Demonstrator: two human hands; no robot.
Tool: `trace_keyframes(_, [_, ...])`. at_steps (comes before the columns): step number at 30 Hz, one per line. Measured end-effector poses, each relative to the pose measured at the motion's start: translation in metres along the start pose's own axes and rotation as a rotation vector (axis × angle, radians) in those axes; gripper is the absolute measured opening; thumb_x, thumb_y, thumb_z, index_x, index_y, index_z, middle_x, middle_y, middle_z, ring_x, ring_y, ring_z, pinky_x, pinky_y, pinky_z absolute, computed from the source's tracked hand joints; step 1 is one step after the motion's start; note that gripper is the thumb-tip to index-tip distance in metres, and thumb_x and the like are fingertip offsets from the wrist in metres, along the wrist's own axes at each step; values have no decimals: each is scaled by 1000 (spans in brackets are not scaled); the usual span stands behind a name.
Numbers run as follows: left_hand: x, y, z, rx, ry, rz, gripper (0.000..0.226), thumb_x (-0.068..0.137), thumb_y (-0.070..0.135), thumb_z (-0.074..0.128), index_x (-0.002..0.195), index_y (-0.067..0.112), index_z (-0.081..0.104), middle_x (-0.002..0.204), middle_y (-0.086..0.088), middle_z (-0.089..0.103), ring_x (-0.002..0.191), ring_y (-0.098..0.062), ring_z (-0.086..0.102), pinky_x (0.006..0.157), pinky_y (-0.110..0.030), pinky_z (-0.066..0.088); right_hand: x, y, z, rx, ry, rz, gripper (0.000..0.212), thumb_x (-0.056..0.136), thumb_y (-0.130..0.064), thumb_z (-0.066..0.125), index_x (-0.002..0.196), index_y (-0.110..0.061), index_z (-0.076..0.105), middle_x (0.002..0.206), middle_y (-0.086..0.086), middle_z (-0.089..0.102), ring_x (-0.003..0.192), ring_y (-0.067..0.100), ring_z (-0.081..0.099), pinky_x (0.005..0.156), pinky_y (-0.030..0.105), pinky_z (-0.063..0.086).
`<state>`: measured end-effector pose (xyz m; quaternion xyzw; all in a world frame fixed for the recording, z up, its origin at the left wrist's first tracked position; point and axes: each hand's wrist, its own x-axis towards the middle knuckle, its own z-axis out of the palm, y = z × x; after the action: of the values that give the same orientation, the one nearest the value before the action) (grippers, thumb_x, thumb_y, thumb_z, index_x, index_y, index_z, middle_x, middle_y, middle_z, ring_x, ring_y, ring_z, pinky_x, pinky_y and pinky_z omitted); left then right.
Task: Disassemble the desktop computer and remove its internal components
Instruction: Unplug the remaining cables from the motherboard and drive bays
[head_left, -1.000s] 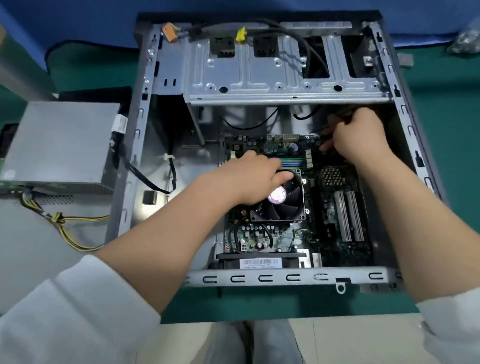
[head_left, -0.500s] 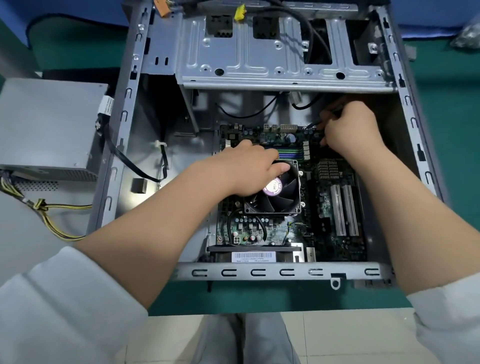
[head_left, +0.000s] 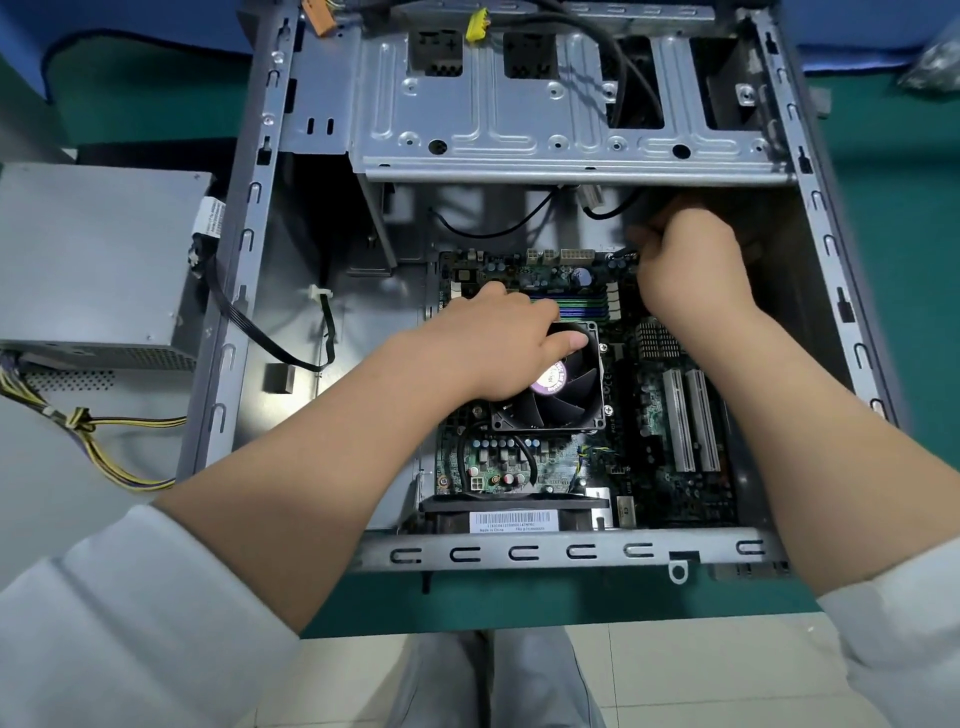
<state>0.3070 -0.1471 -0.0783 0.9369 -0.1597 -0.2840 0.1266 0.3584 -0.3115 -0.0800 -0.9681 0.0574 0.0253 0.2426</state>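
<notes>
Left hand (head_left: 498, 343) braces on black square cooler fan (head_left: 558, 384), right hand (head_left: 685, 265) pinches a black cable (head_left: 605, 213); grey boxy power supply (head_left: 98, 260) already out, green motherboard (head_left: 654, 415) remains.

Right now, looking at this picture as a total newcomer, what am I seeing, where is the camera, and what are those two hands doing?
There is no robot: a person wears the camera on their head, looking down at their own arms. An open grey metal computer case lies on a green mat. Inside sits the green circuit board. The left hand rests on the black square cooling fan. The right hand is curled around something at the board's far edge, seemingly a thin black cable, though that is hidden. A grey metal power supply box with yellow wires sits outside on the left.
</notes>
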Motion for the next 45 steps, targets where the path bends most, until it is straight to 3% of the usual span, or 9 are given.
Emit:
trace_keyframes(9, [-1, 1, 0, 8, 2, -3, 53, 97, 56, 21, 125, 19, 47, 122, -6, 53, 118, -26, 38, 84, -41, 33, -3, 0, -1, -54, -6, -71, 18, 89, 3, 50, 97, -11, 59, 111, 18, 64, 105, 36, 57, 70, 24, 31])
trace_keyframes(14, [-1, 2, 0, 18, 7, -2, 51, 97, 56, 22, 118, 18, 48, 119, -6, 54, 117, -26, 38, 82, -41, 32, -3, -3, -1, -156, -41, -142, 29, 82, 11, 47, 105, -1, 61, 110, 16, 65, 103, 36, 58, 71, 28, 37])
trace_keyframes(18, [-2, 2, 0, 14, 6, -6, 50, 97, 56, 22, 115, 18, 48, 118, -6, 54, 116, -26, 38, 86, -42, 34, -5, -3, -1, -196, -32, -104, 17, 91, -6, 49, 106, -2, 58, 106, 19, 62, 97, 40, 57, 66, 34, 38])
trace_keyframes(22, [-2, 1, -1, 9, -5, -14, 50, 96, 57, 22, 116, 19, 48, 119, -5, 54, 117, -26, 38, 88, -43, 35, -7, -8, -5, -396, 68, 11, 48, 100, -44, 35, 106, 0, 55, 100, 23, 62, 91, 44, 59, 64, 36, 31])
trace_keyframes(27, [-1, 1, -1, 4, -8, -12, 53, 96, 57, 22, 122, 20, 48, 122, -5, 54, 119, -26, 38, 89, -43, 35, -5, -4, -6, -370, 29, -51, 31, 98, -27, 47, 90, 1, 59, 93, 24, 63, 80, 42, 57, 61, 33, 29])
trace_keyframes(30, [-1, 2, -1, 8, -11, -13, 53, 97, 57, 22, 123, 19, 48, 122, -5, 54, 119, -26, 38, 90, -44, 36, -4, -5, -5, -278, 1, -72, 26, 97, -25, 50, 92, -2, 61, 90, 21, 63, 67, 32, 43, 60, 33, 29])
trace_keyframes(34, [-2, 3, -2, 14, -21, -17, 54, 97, 57, 21, 125, 19, 46, 123, -5, 53, 120, -26, 38, 92, -44, 35, -3, -4, -2, -183, -9, -24, 20, 92, -21, 50, 100, -7, 64, 95, 17, 63, 73, 30, 46, 64, 31, 33])
trace_keyframes(39, [-3, 3, -3, 9, -25, -15, 55, 97, 57, 21, 128, 20, 46, 126, -5, 53, 122, -26, 37, 93, -45, 35, -5, -2, -4, -278, 41, 6, 29, 98, -26, 43, 101, -1, 57, 98, 24, 62, 89, 45, 57, 63, 35, 30])
trace_keyframes(45, [-3, 2, -3, 5, -26, -14, 54, 97, 56, 21, 127, 19, 46, 123, -6, 53, 121, -26, 37, 91, -43, 35, -4, -6, -2, -229, 17, -7, 26, 95, -24, 44, 102, -6, 61, 96, 18, 62, 79, 38, 55, 64, 34, 32])
